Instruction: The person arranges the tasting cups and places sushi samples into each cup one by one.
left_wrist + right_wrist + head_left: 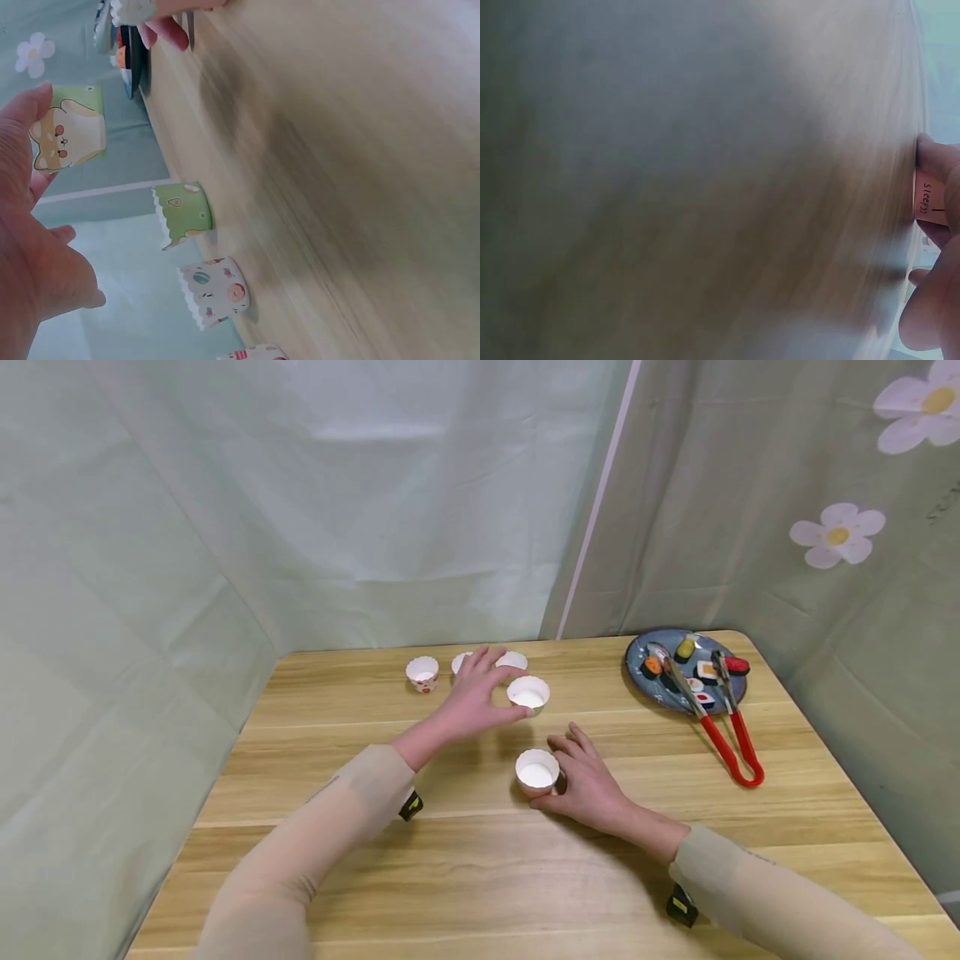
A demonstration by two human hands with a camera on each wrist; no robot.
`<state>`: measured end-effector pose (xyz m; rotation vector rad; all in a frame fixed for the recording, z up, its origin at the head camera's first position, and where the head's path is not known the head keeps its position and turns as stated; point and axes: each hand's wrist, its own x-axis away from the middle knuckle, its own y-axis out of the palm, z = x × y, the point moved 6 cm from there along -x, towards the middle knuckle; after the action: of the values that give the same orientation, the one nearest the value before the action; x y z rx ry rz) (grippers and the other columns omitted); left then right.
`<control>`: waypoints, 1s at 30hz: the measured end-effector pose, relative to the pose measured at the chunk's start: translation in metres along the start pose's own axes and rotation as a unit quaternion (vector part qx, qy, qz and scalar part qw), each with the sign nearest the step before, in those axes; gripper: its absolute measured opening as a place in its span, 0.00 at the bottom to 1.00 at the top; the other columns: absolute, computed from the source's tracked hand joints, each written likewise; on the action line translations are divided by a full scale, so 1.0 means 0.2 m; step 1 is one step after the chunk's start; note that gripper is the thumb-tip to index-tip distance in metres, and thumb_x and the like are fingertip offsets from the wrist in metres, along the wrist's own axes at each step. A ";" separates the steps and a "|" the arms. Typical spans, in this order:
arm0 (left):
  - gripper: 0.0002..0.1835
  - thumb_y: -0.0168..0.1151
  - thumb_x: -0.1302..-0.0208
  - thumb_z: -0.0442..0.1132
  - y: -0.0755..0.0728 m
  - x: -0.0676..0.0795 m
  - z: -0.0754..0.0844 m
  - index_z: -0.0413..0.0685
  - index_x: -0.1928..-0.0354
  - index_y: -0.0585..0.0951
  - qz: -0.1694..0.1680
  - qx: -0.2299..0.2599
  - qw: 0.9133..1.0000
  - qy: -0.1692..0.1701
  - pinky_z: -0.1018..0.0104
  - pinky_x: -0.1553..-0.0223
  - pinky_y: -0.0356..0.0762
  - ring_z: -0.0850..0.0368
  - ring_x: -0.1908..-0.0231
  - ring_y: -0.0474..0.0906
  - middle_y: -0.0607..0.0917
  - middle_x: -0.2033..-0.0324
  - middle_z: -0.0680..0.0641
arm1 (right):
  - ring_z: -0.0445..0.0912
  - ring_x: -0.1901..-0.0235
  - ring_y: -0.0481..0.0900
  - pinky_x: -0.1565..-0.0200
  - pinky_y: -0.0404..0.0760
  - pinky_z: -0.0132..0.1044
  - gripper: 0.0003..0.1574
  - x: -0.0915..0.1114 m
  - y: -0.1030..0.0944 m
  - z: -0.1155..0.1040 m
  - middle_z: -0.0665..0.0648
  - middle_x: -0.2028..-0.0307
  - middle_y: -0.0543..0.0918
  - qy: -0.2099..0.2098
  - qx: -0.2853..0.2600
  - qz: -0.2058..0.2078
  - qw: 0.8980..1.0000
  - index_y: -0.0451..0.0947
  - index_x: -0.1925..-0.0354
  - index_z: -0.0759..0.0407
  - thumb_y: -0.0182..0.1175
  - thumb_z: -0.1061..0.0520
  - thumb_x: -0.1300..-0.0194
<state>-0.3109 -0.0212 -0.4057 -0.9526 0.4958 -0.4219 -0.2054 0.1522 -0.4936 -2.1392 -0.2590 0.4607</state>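
Note:
My left hand (pixel 476 697) pinches a green paper baking cup (pixel 528 695) between thumb and fingers. In the left wrist view an animal face shows on that green baking cup (pixel 75 135), raised above the tabletop. Closer to me, my right hand (pixel 588 785) grips a pink paper baking cup (pixel 537 772) by its side. Printed letters show on the pink baking cup (pixel 930 196) in the right wrist view, low at the wood. Behind the left hand are an avocado-patterned green cup (pixel 184 214) and a white patterned cup (pixel 216 292), with another patterned cup (pixel 422 675) to their left.
At the back right of the wooden table (pixel 450 877), a blue plate (pixel 645 647) bears several sushi pieces. Red-handled tongs (pixel 720 747) lie across the plate, their handles over the wood. Grey-green curtains (pixel 420 502) hang along the table's back and sides.

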 end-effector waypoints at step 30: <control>0.38 0.62 0.39 0.73 0.31 -0.36 -0.04 0.69 0.30 0.74 -0.101 -0.173 0.978 -0.050 0.35 0.26 0.31 0.40 0.21 0.36 0.54 0.21 0.44 | 0.64 0.26 0.54 0.28 0.57 0.59 0.41 -0.01 0.00 -0.01 0.64 0.34 0.75 -0.008 0.013 -0.001 1.000 0.82 0.53 0.61 0.83 0.37 0.56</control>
<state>-0.3662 0.0439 -0.4475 -1.3615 0.3877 -0.4753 -0.2059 0.1510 -0.4917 -2.1097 -0.2621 0.4786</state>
